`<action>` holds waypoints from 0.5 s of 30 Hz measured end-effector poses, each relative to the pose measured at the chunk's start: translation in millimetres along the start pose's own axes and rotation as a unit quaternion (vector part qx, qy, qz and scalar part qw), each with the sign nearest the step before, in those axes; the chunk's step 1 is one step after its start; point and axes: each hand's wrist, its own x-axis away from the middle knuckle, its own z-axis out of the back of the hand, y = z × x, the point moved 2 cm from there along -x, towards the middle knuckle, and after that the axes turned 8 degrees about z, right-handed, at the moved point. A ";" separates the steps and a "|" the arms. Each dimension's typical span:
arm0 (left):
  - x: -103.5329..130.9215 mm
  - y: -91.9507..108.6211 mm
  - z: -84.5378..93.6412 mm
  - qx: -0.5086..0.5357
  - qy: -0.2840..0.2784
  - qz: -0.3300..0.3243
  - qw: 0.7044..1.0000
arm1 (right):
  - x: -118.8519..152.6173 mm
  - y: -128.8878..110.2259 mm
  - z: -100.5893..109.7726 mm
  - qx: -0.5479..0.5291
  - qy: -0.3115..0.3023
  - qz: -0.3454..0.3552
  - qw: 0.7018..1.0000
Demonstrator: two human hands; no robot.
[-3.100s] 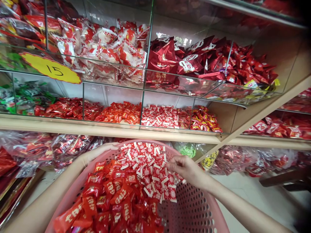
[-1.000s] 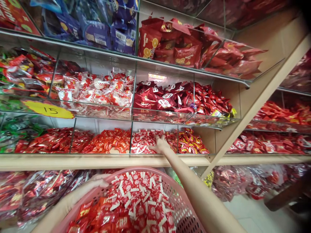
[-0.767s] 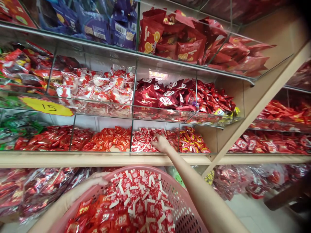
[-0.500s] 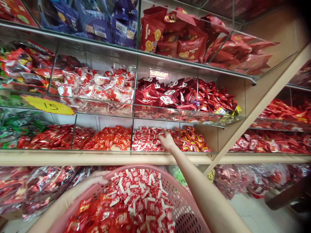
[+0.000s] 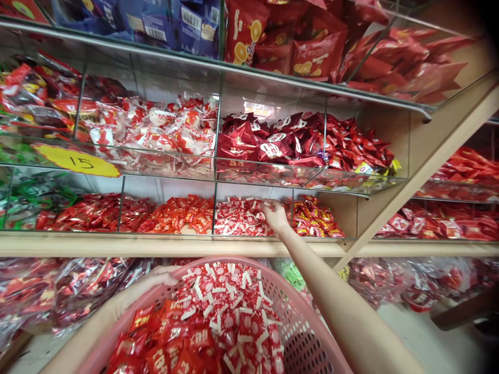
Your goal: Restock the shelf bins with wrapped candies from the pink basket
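A pink perforated plastic basket [image 5: 307, 317] is held low in front of me, with my left hand [image 5: 150, 283] wrapped over its far left rim. Inside it lie red-and-white wrapped candies [image 5: 234, 291] at the back and right, and shiny red-orange wrapped candies [image 5: 167, 337] at the front left. My right hand [image 5: 276, 215] reaches into a bottom-shelf compartment of small red-and-white candies [image 5: 241, 215]. Its fingers look loosely apart, touching the right side of the pile; the fingertips are partly hidden among the candies.
Clear dividers separate neighbouring orange-red candies [image 5: 187, 215] and red-and-yellow candies [image 5: 315, 215]. A wooden shelf edge [image 5: 156, 245] runs below, and a slanted wooden panel [image 5: 421, 161] stands at right. Glass shelves above hold more packets and a yellow "15" tag [image 5: 78, 160]. Bagged goods [image 5: 89, 285] lie underneath.
The view has shifted slightly, with the shelves and basket sitting a little higher in it. My right hand stays at the red-and-white candies; my left hand keeps hold of the basket.
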 end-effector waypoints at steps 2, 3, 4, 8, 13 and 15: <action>0.4 2.2 -3.2 0.027 -0.033 -0.006 0.999 | 3.8 -13.2 2.7 -0.025 0.005 -0.014 1.000; 0.1 3.0 -4.3 0.030 -0.051 -0.008 0.998 | 7.9 -21.8 5.4 -0.040 0.007 -0.022 0.999; -0.2 3.5 -4.9 0.027 -0.063 -0.008 0.998 | 14.1 -31.3 8.8 -0.061 0.005 -0.028 0.998; -1.1 3.1 -4.8 0.016 -0.071 0.005 0.997 | 59.5 -64.6 26.8 -0.217 -0.092 -0.051 0.971; 0.3 1.4 -4.6 0.021 -0.062 0.019 0.998 | 132.6 -52.0 51.4 -0.130 -0.208 -0.107 0.964; 3.2 1.3 -4.2 0.025 -0.056 0.019 0.998 | 153.4 -37.8 57.0 -0.063 -0.245 -0.097 0.963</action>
